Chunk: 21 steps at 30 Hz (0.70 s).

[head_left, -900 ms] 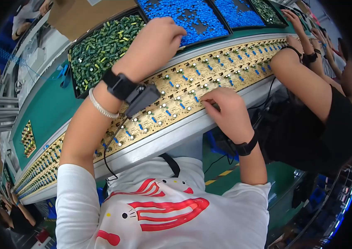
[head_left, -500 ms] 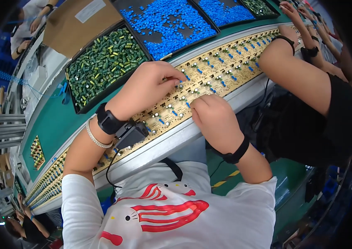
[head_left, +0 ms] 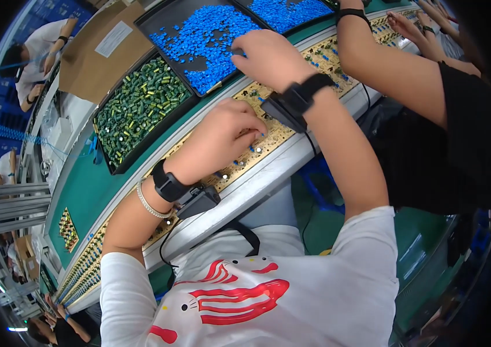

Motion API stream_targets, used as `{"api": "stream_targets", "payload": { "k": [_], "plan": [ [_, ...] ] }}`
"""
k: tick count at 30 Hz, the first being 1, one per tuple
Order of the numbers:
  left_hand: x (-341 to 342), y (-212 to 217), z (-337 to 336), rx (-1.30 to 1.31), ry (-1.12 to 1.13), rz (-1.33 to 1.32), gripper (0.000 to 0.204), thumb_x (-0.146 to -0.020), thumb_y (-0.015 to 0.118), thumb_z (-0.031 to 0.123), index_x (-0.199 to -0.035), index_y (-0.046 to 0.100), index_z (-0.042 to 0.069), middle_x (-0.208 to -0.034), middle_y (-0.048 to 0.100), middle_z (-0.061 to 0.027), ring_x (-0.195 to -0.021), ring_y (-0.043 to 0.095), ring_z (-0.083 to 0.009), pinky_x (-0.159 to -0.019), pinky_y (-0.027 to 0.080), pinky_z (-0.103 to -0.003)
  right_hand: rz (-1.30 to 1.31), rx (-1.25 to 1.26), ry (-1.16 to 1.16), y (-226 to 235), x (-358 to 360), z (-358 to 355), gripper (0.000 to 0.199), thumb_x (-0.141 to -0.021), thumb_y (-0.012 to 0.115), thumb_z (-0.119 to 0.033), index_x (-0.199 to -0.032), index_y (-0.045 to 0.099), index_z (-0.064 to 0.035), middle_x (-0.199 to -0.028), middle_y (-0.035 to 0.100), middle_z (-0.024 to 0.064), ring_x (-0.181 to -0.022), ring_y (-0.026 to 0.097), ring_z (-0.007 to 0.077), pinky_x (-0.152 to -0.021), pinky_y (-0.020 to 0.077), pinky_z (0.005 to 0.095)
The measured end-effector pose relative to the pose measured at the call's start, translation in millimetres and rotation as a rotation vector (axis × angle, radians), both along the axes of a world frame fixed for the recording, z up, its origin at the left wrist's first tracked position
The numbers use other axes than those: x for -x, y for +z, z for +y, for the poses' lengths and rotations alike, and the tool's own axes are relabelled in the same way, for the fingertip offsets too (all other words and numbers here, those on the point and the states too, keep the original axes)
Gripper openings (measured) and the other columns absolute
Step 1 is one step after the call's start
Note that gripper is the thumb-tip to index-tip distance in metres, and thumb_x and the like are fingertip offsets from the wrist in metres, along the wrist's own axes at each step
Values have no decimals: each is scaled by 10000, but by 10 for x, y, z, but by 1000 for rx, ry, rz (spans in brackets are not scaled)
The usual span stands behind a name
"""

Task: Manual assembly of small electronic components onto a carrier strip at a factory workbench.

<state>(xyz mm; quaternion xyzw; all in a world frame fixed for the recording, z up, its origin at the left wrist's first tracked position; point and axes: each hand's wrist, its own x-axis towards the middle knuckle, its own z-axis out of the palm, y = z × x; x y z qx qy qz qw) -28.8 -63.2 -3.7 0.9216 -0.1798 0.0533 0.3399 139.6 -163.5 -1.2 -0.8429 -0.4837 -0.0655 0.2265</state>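
Two hands at a populated circuit strip, head view.

Left hand [head_left: 222, 141], fingers curled, pressed on the long tan circuit-board strip [head_left: 268, 130] running 8 to 2 o'clock along the worktop; grasp contents not discernible. Right hand [head_left: 268, 58], nearer, loosely closed at the edge of the black tray of small blue components [head_left: 199, 34] at 11 o'clock; earlier lying on the strip beside the left, now moved up to the tray.

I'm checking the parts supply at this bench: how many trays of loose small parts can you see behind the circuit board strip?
3. Green-parts tray far left, blue-parts tray under the right hand, another blue tray beside it. More may be hidden past the top edge.
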Motion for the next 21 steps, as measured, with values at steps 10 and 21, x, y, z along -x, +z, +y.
{"api": "stream_targets", "payload": {
  "k": [10,21],
  "plan": [
    [-95,-185,-41,-6,22,38,157,-773,715,-8,-910,748,59,-877,602,-80,-892,570,-286,-818,459,-388,209,39,166,-173,-287,298,208,-830,704,-223,-953,703,-55,-827,696,116,-822,678,292,-770,538,382],
    [-124,-206,-34,-15,1,6,138,-780,720,5,-904,742,62,-865,605,-72,-876,575,-276,-809,457,-381,357,-223,197,-335,-385,275,167,-850,693,-183,-946,667,-48,-822,681,71,-763,653,192,-714,520,322]
  ]
}}
